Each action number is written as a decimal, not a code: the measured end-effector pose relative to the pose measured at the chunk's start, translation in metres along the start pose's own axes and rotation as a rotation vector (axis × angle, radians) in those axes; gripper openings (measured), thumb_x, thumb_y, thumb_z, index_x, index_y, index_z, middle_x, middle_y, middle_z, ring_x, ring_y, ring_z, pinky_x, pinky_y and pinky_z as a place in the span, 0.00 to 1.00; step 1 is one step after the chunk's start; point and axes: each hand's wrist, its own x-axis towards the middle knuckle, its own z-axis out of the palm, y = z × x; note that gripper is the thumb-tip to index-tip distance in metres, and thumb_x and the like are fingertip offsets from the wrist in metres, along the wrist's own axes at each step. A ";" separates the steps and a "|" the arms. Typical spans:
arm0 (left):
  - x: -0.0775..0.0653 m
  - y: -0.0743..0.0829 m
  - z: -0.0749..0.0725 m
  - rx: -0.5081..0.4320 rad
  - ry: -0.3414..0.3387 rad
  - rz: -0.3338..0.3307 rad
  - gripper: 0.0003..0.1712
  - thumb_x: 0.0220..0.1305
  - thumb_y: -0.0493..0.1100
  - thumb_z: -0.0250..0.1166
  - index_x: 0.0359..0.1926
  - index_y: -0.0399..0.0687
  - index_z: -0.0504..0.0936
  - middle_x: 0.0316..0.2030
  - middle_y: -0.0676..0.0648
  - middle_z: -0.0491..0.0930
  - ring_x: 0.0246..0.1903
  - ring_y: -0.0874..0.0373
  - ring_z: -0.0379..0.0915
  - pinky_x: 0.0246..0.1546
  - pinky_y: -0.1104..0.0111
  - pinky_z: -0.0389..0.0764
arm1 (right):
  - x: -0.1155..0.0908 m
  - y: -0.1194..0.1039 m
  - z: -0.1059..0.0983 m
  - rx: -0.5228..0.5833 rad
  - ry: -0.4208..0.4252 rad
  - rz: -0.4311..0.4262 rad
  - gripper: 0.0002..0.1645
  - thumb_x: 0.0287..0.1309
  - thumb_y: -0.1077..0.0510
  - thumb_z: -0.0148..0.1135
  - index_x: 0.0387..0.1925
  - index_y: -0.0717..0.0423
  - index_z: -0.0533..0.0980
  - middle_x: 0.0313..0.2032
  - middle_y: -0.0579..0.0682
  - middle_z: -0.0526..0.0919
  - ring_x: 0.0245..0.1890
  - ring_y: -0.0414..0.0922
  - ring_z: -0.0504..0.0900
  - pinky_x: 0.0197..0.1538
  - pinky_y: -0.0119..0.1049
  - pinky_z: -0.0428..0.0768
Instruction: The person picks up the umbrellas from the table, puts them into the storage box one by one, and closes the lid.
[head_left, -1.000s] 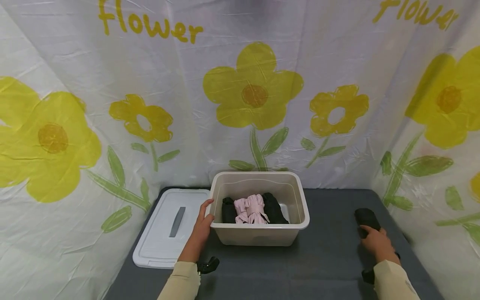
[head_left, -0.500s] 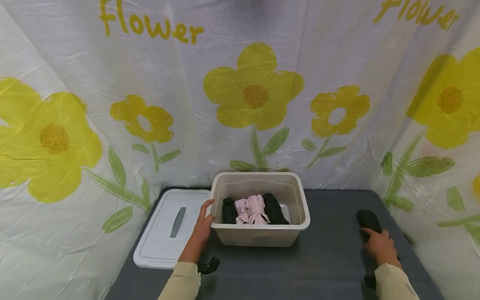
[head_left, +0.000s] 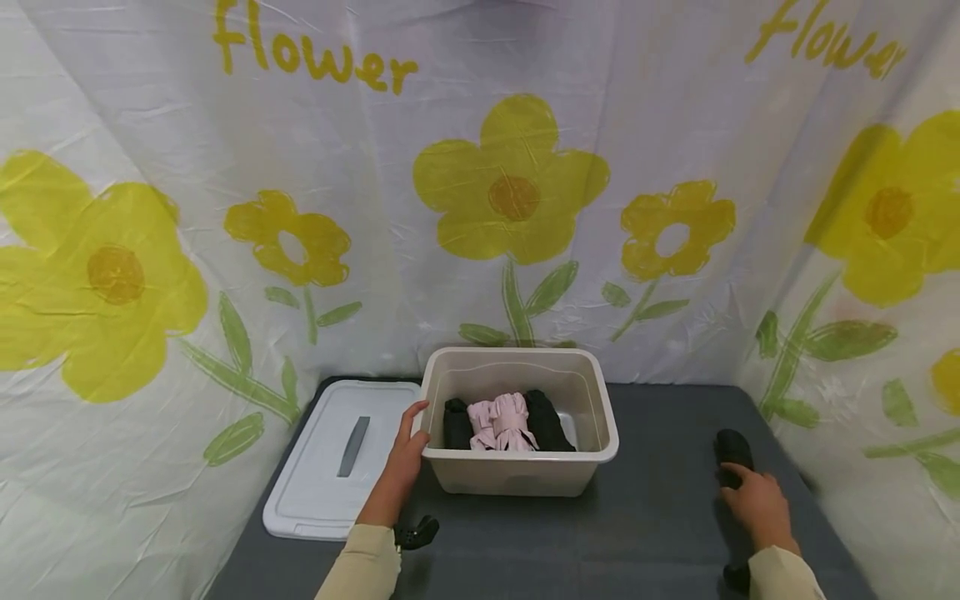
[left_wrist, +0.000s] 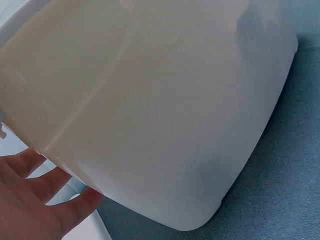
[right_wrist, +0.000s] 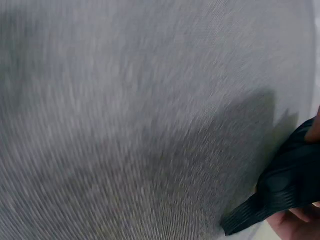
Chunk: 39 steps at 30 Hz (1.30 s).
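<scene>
My left hand [head_left: 405, 446] touches the left side of a beige plastic bin [head_left: 517, 477], with fingertips right at its rim. In the left wrist view, fairly straight fingers [left_wrist: 77, 212] meet the edge of the bin's wall. Inside the bin lie rolled pink ruffled fabric bundles [head_left: 512, 421] between a black bundle [head_left: 456, 423] and another black roll [head_left: 547, 421]. At the far right, my right hand [head_left: 759, 500] grips a rolled black fabric bundle [head_left: 735, 448]. The right wrist view shows this bundle's ridged cloth and narrow end, with a shadow on the table beside it.
A white lid [head_left: 315, 483] with a grey handle lies flat left of the bin. Dark grey cloth covers the table [head_left: 660, 517]. A white curtain [head_left: 390, 167] with yellow flowers surrounds the back and sides, close behind the bin.
My right hand and the black bundle have shifted slightly nearer to me. The head view has tilted a little. My left hand stays at the bin's left side.
</scene>
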 end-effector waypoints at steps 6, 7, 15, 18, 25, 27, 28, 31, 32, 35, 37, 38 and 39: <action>0.000 -0.002 0.000 0.007 -0.008 0.004 0.34 0.65 0.35 0.43 0.72 0.50 0.54 0.72 0.36 0.52 0.66 0.37 0.55 0.60 0.42 0.62 | -0.007 -0.005 0.005 0.201 0.106 0.126 0.35 0.60 0.47 0.53 0.65 0.58 0.68 0.62 0.76 0.64 0.56 0.73 0.67 0.57 0.66 0.64; 0.000 -0.003 0.000 0.008 -0.008 0.006 0.34 0.65 0.35 0.43 0.72 0.50 0.54 0.72 0.36 0.52 0.66 0.37 0.55 0.60 0.42 0.62 | -0.008 -0.007 0.006 0.248 0.115 0.150 0.35 0.60 0.46 0.53 0.66 0.57 0.67 0.64 0.76 0.63 0.58 0.72 0.65 0.60 0.66 0.61; 0.002 -0.006 -0.001 0.004 -0.008 0.018 0.33 0.66 0.35 0.43 0.72 0.49 0.54 0.72 0.35 0.52 0.65 0.37 0.55 0.59 0.43 0.63 | -0.021 -0.024 0.014 0.634 0.144 0.214 0.33 0.62 0.49 0.56 0.68 0.53 0.67 0.71 0.69 0.57 0.60 0.62 0.68 0.56 0.52 0.73; 0.009 -0.018 -0.001 0.007 0.001 0.020 0.33 0.66 0.35 0.43 0.72 0.52 0.54 0.72 0.36 0.52 0.65 0.38 0.55 0.59 0.42 0.63 | -0.028 -0.036 0.014 0.802 0.101 0.203 0.34 0.63 0.52 0.56 0.70 0.52 0.64 0.74 0.63 0.51 0.63 0.55 0.66 0.43 0.34 0.75; 0.019 -0.037 0.002 0.013 0.032 0.034 0.34 0.65 0.38 0.43 0.72 0.59 0.54 0.73 0.40 0.51 0.67 0.40 0.55 0.61 0.41 0.61 | -0.039 -0.062 0.004 1.021 0.021 0.118 0.36 0.66 0.54 0.56 0.73 0.48 0.58 0.75 0.61 0.49 0.61 0.48 0.72 0.40 0.23 0.77; 0.019 -0.037 0.002 0.006 0.031 0.040 0.34 0.64 0.38 0.43 0.72 0.58 0.54 0.73 0.40 0.51 0.67 0.39 0.55 0.61 0.41 0.61 | -0.041 -0.069 0.000 1.064 0.013 0.086 0.37 0.66 0.55 0.56 0.74 0.48 0.57 0.74 0.63 0.49 0.48 0.38 0.79 0.41 0.28 0.80; 0.019 -0.037 0.002 0.004 0.030 0.041 0.34 0.64 0.37 0.43 0.72 0.58 0.54 0.73 0.40 0.51 0.67 0.39 0.55 0.61 0.41 0.60 | -0.041 -0.072 -0.002 1.087 0.012 0.073 0.38 0.65 0.55 0.57 0.73 0.48 0.57 0.74 0.64 0.49 0.43 0.34 0.79 0.42 0.30 0.81; 0.019 -0.035 0.002 0.000 0.025 0.041 0.35 0.64 0.37 0.43 0.72 0.57 0.53 0.73 0.40 0.51 0.67 0.39 0.55 0.61 0.42 0.61 | -0.040 -0.081 -0.008 1.146 -0.005 0.046 0.39 0.64 0.55 0.59 0.74 0.46 0.57 0.74 0.63 0.48 0.37 0.29 0.78 0.44 0.35 0.82; 0.018 -0.034 0.002 0.000 0.024 0.038 0.35 0.64 0.37 0.43 0.72 0.57 0.53 0.73 0.40 0.51 0.67 0.40 0.55 0.61 0.42 0.61 | -0.040 -0.084 -0.009 1.167 -0.004 0.039 0.40 0.63 0.55 0.60 0.74 0.46 0.57 0.74 0.63 0.48 0.37 0.28 0.78 0.45 0.36 0.82; 0.015 -0.028 0.001 -0.017 0.012 0.026 0.34 0.65 0.36 0.43 0.73 0.54 0.53 0.73 0.39 0.50 0.67 0.38 0.54 0.61 0.42 0.60 | -0.041 -0.093 -0.014 1.197 0.010 0.022 0.40 0.62 0.55 0.62 0.73 0.46 0.58 0.74 0.63 0.49 0.39 0.29 0.78 0.47 0.39 0.83; 0.010 -0.020 0.001 -0.024 0.002 0.026 0.34 0.65 0.35 0.43 0.73 0.51 0.53 0.73 0.37 0.50 0.67 0.37 0.53 0.61 0.41 0.60 | -0.041 -0.098 -0.017 1.209 0.020 0.006 0.40 0.61 0.55 0.63 0.73 0.48 0.59 0.73 0.64 0.50 0.39 0.29 0.79 0.46 0.40 0.83; 0.008 -0.017 0.001 -0.025 -0.002 0.026 0.34 0.65 0.34 0.43 0.73 0.50 0.53 0.73 0.37 0.50 0.67 0.37 0.53 0.61 0.41 0.59 | -0.042 -0.101 -0.018 1.210 0.024 -0.004 0.40 0.61 0.55 0.63 0.73 0.49 0.59 0.73 0.64 0.51 0.39 0.30 0.79 0.46 0.40 0.83; 0.006 -0.013 0.000 -0.026 -0.006 0.025 0.34 0.65 0.34 0.43 0.73 0.49 0.53 0.72 0.36 0.50 0.67 0.37 0.53 0.62 0.41 0.59 | -0.042 -0.104 -0.020 1.208 0.026 -0.013 0.40 0.61 0.55 0.63 0.73 0.49 0.59 0.72 0.64 0.51 0.39 0.31 0.80 0.45 0.39 0.83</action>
